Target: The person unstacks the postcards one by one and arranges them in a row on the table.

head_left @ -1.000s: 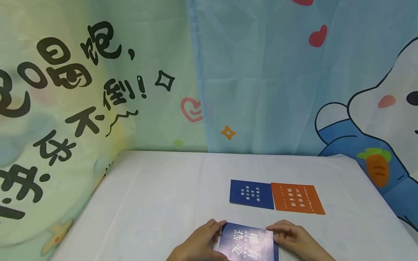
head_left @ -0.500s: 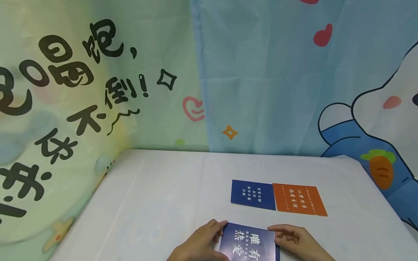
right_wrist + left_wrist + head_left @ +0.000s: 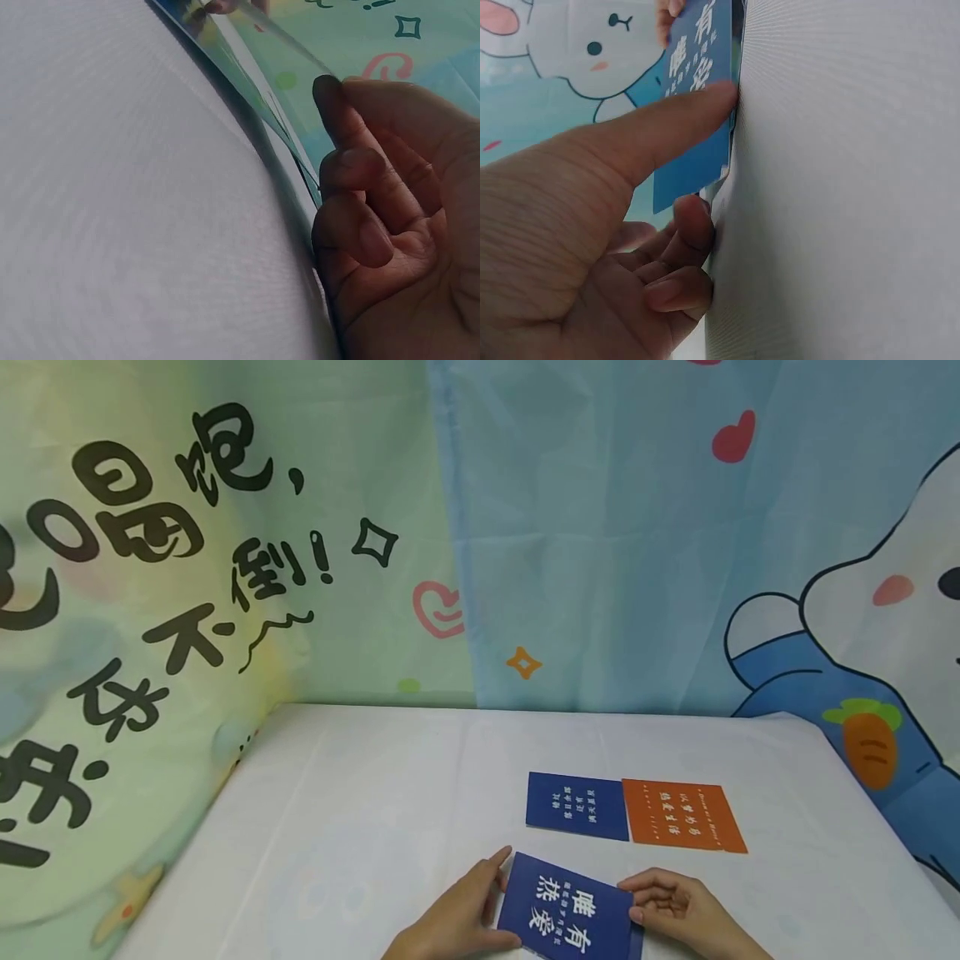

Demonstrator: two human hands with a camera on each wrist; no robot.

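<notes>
A blue card (image 3: 564, 906) with large white characters lies over other cards, whose blue edge (image 3: 636, 942) shows at its right. My right hand (image 3: 678, 906) pinches the card's right edge between thumb and index finger, the other fingers curled below. In the right wrist view the pinched card is nearly edge-on, raised at an angle above a glossy card (image 3: 259, 97) on the table. My left hand (image 3: 465, 906) is at the left edge, thumb stretched to the near corner and index finger straight beside the far corner. In the left wrist view its thumb (image 3: 679, 127) overlaps the card.
Farther back on the white table (image 3: 375, 827), a blue card (image 3: 576, 806) and an orange card (image 3: 684, 815) lie side by side, edges together. A printed curtain (image 3: 585, 527) with characters, hearts and a cartoon rabbit hangs behind the table and along its left side.
The card's top has tilted, going from shiny purple to plain deep blue, and its far left corner has shifted away. My left index finger has straightened off that corner. My right hand keeps its pinch.
</notes>
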